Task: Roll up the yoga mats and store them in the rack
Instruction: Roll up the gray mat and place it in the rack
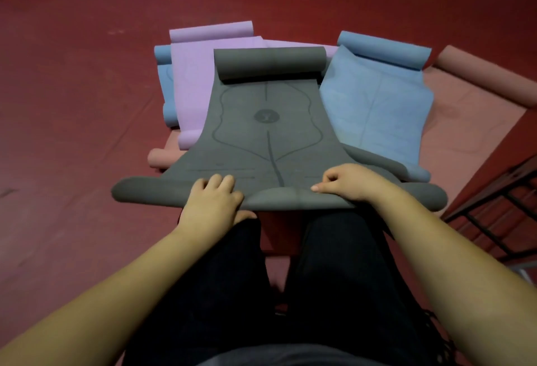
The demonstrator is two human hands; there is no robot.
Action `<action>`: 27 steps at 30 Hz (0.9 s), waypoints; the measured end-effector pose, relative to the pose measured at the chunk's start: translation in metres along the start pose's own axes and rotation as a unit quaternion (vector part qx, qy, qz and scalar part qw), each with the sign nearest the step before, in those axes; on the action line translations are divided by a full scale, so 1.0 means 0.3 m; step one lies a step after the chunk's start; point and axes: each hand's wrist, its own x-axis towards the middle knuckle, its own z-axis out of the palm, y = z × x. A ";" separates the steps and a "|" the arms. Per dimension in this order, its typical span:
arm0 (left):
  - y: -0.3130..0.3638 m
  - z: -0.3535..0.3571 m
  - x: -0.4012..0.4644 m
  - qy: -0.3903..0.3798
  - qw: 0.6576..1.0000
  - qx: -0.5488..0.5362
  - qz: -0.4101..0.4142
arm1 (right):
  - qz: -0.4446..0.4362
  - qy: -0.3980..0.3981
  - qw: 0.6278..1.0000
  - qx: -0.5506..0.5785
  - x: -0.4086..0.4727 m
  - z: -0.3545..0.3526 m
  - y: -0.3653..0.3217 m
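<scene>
**Grey mat, near edge held in both hands; five further mats beneath and beside**

Where the near edge of the grey mat (267,139) curls over into a low roll, both hands rest on it, one to each side of its printed centre line.

Left hand (213,197): grip curled over the rolled edge, fingers bent on the top face, thumb tucked underneath.

Right hand (350,181): grip bent, fingertips gathered on the mat's surface, thumb lying flat along the fold and pointing toward the centre.

Grey mat: lies uppermost on the pile, stretched away from the person across the red floor (72,104). Its far end is curled into a loose roll. Printed alignment lines and a round emblem show on its face.

Purple mat (194,75): under the grey one at its left, far end curled.

Blue mat (374,98): to the right of the grey mat, partly beneath it, far end curled, near corner curled also.

Second blue mat (164,80): at the far left, only a strip showing from under the purple.

Pink mat (470,121): lowest at the right, spread on the floor, far end rolled.

Pink roll (158,157): protrudes at the left from under the pile; whether it belongs to the same pink mat cannot be told.

Black metal rack (499,214): at the right edge of view, beside the pink mat.

Person's dark-trousered legs (334,278): directly behind the held edge.
</scene>
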 end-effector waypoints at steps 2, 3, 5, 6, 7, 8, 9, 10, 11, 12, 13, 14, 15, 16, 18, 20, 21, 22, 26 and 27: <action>-0.019 0.005 0.016 -0.011 0.999 -0.027 0.015 | -0.055 0.129 0.989 -0.037 -0.013 0.036 0.009; -0.029 0.011 0.020 -0.002 0.999 -0.037 0.019 | -0.090 0.207 0.973 -0.051 -0.029 0.056 0.016; -0.036 0.009 0.026 -0.010 0.998 -0.055 0.014 | -0.134 0.325 0.933 -0.073 -0.075 0.092 0.033; -0.039 0.012 0.028 -0.016 0.998 -0.064 0.012 | -0.145 0.355 0.919 -0.092 -0.102 0.110 0.040; -0.042 0.016 0.029 -0.018 0.997 -0.077 0.007 | -0.151 0.372 0.908 -0.116 -0.126 0.129 0.045; -0.045 0.015 0.032 -0.027 0.995 -0.094 -0.002 | -0.149 0.384 0.901 -0.135 -0.148 0.147 0.051; -0.046 0.015 0.036 -0.031 0.993 -0.112 -0.010 | -0.139 0.393 0.898 -0.141 -0.170 0.159 0.056; -0.050 0.015 0.039 -0.033 0.991 -0.126 -0.016 | -0.126 0.398 0.899 -0.135 -0.187 0.164 0.061; -0.054 0.016 0.044 -0.034 0.990 -0.133 -0.019 | -0.117 0.397 0.901 -0.130 -0.198 0.168 0.066; -0.055 0.015 0.048 -0.037 0.989 -0.139 -0.024 | -0.115 0.391 0.904 -0.131 -0.205 0.172 0.071; -0.055 0.013 0.052 -0.035 0.990 -0.137 -0.027 | -0.116 0.381 0.907 -0.135 -0.206 0.177 0.073; -0.054 0.013 0.055 -0.033 0.991 -0.127 -0.032 | -0.116 0.371 0.911 -0.138 -0.205 0.181 0.072; -0.050 0.013 0.056 -0.032 0.993 -0.108 -0.037 | -0.113 0.368 0.913 -0.139 -0.201 0.183 0.069; -0.046 0.011 0.056 -0.032 0.995 -0.084 -0.048 | -0.106 0.372 0.912 -0.138 -0.196 0.186 0.067; -0.037 0.005 0.051 -0.037 0.995 -0.049 -0.074 | -0.073 0.377 0.913 -0.139 -0.189 0.185 0.053; -0.029 -0.002 0.037 -0.036 0.994 -0.032 -0.097 | -0.030 0.343 0.926 -0.155 -0.182 0.180 0.033; -0.025 -0.006 0.031 -0.031 0.993 -0.031 -0.106 | -0.015 0.325 0.931 -0.164 -0.177 0.175 0.025; -0.024 -0.015 0.024 -0.025 0.993 -0.031 -0.114 | -0.004 0.311 0.936 -0.167 -0.176 0.163 0.012; -0.022 -0.021 0.022 -0.038 0.988 -0.045 -0.145 | 0.016 0.253 0.954 -0.163 -0.148 0.122 -0.001; -0.023 -0.024 0.026 -0.056 0.986 -0.054 -0.148 | 0.017 0.240 0.957 -0.163 -0.143 0.114 0.000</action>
